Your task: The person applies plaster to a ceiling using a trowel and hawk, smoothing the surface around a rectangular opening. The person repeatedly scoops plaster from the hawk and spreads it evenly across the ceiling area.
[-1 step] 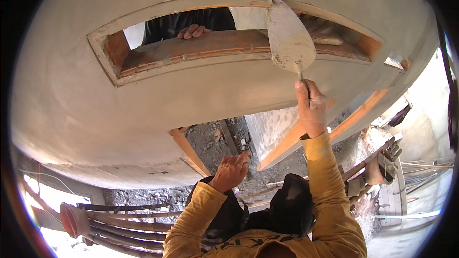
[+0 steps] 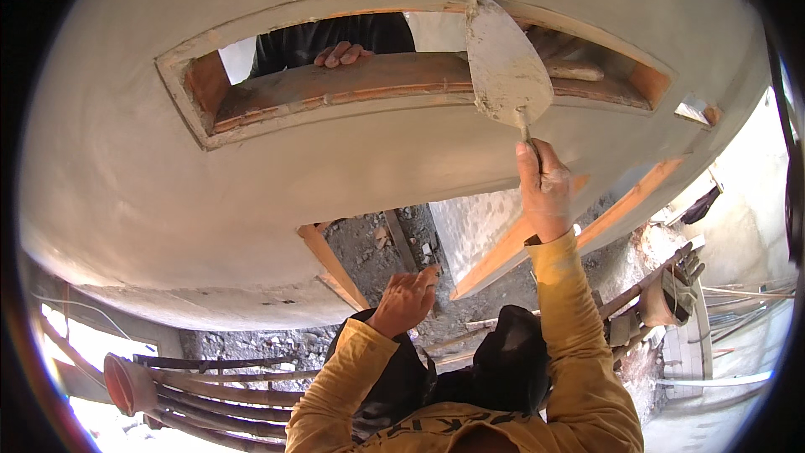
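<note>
My right hand (image 2: 547,193) is closed around the handle of a pointed masonry trowel (image 2: 508,67). The trowel's broad blade points upward, smeared with grey mortar, in front of a window opening (image 2: 243,134) in the plastered wall (image 2: 352,159). Whether the blade touches the wall, I cannot tell. Lower down, my left hand (image 2: 405,300) hangs in front of my body near a lower opening with wooden edging, its fingers loosely bent and nothing visible in them.
Another person's hand (image 2: 342,54) rests on the sill inside the window. A wooden-handled object (image 2: 574,70) lies on the sill's right side. Bamboo poles (image 2: 226,394) and an orange bucket (image 2: 126,386) are at lower left. Rubble (image 2: 369,243) covers the ground below.
</note>
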Demonstrator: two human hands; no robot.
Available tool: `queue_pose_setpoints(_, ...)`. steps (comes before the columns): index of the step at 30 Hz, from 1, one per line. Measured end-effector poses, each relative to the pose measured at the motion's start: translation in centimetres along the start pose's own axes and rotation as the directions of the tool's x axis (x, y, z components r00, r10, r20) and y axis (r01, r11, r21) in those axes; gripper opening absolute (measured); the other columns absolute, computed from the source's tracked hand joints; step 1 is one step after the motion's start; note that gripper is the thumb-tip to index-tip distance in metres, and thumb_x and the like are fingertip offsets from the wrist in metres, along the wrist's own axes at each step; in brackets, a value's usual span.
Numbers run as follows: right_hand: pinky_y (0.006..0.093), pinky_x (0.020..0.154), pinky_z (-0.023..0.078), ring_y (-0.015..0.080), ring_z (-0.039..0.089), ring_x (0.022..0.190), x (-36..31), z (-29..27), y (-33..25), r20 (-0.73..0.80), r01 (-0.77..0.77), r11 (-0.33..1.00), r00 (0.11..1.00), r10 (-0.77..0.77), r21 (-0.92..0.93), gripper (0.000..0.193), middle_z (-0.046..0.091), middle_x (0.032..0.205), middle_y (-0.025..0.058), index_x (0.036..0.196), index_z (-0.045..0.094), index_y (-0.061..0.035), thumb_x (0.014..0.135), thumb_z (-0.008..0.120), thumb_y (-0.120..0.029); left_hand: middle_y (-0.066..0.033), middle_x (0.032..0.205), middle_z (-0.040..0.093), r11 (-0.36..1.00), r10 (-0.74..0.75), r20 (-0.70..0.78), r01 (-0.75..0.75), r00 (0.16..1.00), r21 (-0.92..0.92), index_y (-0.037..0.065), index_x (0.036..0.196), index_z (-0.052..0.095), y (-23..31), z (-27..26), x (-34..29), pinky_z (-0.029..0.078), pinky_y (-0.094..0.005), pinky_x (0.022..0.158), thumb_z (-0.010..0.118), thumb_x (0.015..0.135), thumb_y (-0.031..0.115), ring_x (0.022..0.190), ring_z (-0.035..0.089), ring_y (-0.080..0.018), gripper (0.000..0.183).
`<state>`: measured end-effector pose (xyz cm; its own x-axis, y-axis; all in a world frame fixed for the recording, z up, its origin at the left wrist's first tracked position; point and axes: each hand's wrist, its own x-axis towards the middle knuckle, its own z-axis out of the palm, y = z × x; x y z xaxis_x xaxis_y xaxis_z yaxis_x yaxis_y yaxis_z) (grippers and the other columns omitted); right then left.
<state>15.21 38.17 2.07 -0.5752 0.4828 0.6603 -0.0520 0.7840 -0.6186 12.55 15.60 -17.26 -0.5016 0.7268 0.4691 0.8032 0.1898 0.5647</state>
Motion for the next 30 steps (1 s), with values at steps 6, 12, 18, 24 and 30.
queue_pose_setpoints(6, 0.0358, 0.058, 0.047, 0.0283, 0.059, 0.061, -0.1, 1.8, -2.3, 0.051, 0.063, 0.998, 0.997, -0.064, 0.014, 0.023, 0.062, 0.073, 0.0140, 0.096, 0.062, 0.0000, 0.093, 0.058, -0.023, -0.0115, 0.094, 0.069, 1.000, 0.014, -0.070, -0.015, 0.997, -0.017, 0.003, 0.125, 0.049, -0.3, 0.0, -0.2, 0.044, -0.0419, 0.088, 0.057, 0.083, 0.009, 0.087, 0.065, -0.0287, 0.043)
queue_pose_setpoints(12, 0.0380, 0.058, 0.047, 0.0319, 0.061, 0.064, -0.2, 3.5, -3.2, 0.059, 0.133, 0.991, 0.989, -0.133, -0.003, 0.021, 0.063, 0.075, 0.0154, 0.095, 0.061, 0.0000, 0.092, 0.058, -0.020, -0.0119, 0.095, 0.070, 0.999, -0.002, -0.072, -0.001, 0.997, -0.051, 0.003, 0.126, 0.049, -0.1, -0.4, -0.1, 0.044, -0.0415, 0.088, 0.056, 0.083, 0.008, 0.087, 0.065, -0.0287, 0.044)
queue_pose_setpoints(18, 0.0392, 0.059, 0.047, 0.0337, 0.061, 0.065, -0.4, 4.1, -4.6, 0.073, 0.135, 0.991, 0.988, -0.136, 0.014, 0.021, 0.063, 0.075, 0.0158, 0.094, 0.060, 0.0004, 0.092, 0.058, -0.020, -0.0125, 0.094, 0.071, 0.996, 0.020, -0.109, -0.030, 0.994, -0.087, 0.002, 0.126, 0.049, 0.3, -0.9, 0.1, 0.043, -0.0409, 0.088, 0.055, 0.084, 0.006, 0.084, 0.066, -0.0281, 0.043)
queue_pose_setpoints(24, 0.0396, 0.060, 0.047, 0.0339, 0.061, 0.067, -0.6, 4.9, -5.0, 0.082, 0.170, 0.985, 0.982, -0.171, 0.016, 0.021, 0.063, 0.078, 0.0161, 0.095, 0.060, -0.0001, 0.093, 0.058, -0.021, -0.0123, 0.091, 0.071, 0.996, 0.036, -0.128, -0.047, 0.991, -0.080, 0.001, 0.127, 0.048, 0.2, -0.8, 0.0, 0.044, -0.0405, 0.087, 0.056, 0.083, 0.006, 0.083, 0.066, -0.0270, 0.045)
queue_pose_setpoints(30, 0.0403, 0.060, 0.047, 0.0342, 0.062, 0.069, -0.8, 5.7, -6.3, 0.080, 0.205, 0.978, 0.975, -0.207, 0.031, 0.020, 0.063, 0.079, 0.0156, 0.094, 0.060, -0.0013, 0.092, 0.059, -0.021, -0.0117, 0.088, 0.070, 0.992, 0.086, -0.224, -0.104, 0.971, -0.070, 0.001, 0.129, 0.048, 0.1, -0.4, -0.3, 0.044, -0.0407, 0.085, 0.057, 0.083, 0.005, 0.081, 0.067, -0.0274, 0.047)
